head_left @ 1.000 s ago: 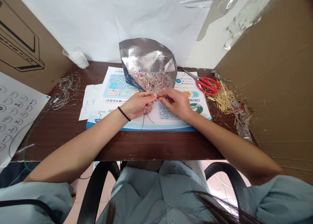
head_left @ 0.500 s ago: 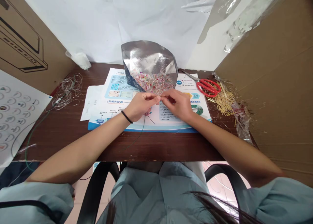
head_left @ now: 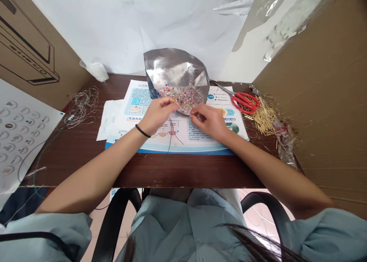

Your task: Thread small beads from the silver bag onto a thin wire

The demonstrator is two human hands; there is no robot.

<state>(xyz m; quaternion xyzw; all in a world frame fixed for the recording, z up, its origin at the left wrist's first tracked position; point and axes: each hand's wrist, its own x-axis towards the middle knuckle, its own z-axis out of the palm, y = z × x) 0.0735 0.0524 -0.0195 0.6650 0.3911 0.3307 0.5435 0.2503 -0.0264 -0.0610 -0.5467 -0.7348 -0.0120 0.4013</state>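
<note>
My left hand (head_left: 161,115), with a black band on its wrist, is closed in a pinch at the near left side of an open silvery bag (head_left: 176,63) of small mixed-colour beads (head_left: 183,94). Dark thread (head_left: 171,136) hangs from beneath its fingers and trails over the printed sheet toward the desk edge. A thin pale line, perhaps a needle or wire, sticks out of that pinch toward the right. My right hand (head_left: 208,120) is pinched at the bag's lower right, a short gap from the left. Whatever its fingertips hold is too small to make out.
Red-handled scissors (head_left: 245,102) lie right of the bag, against a pile of gold-coloured sticks (head_left: 263,118) and crumpled clear plastic (head_left: 285,147). Tangled thread (head_left: 83,101) lies at the left. Cardboard walls (head_left: 321,94) stand on both sides. Printed sheets (head_left: 134,147) cover the desk's middle.
The fingertips of both hands were together and have separated. My left hand has shifted left and slightly away from me, with the thread hanging below it. My right hand has barely moved.
</note>
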